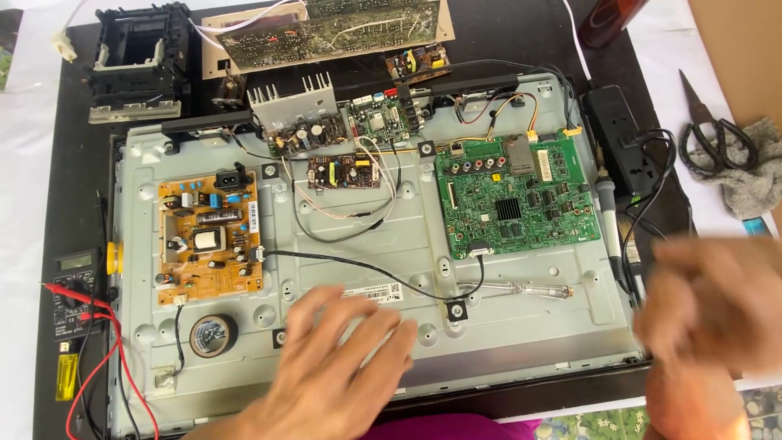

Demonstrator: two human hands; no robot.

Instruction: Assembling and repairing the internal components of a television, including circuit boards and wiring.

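My left hand [338, 358] lies flat, fingers spread, on the lower middle of a grey metal back panel [505, 318] of an opened flat screen. It holds nothing. My right hand [713, 305] is blurred at the panel's lower right corner; its fingers look loosely curled and I cannot make out anything in them. A tan power board [210, 236] sits left on the panel, a green main board [515, 195] right. A thin black cable [358, 265] runs between them, just above my left hand. A clear-handled screwdriver [521, 288] lies on the panel below the green board.
A roll of black tape [213, 335] lies near the panel's lower left. A multimeter [75, 285] with red and black leads sits at the left edge. A black power strip [626, 151], scissors [713, 130] on a grey rag, spare boards [334, 28] and a black plastic frame [142, 57] lie around.
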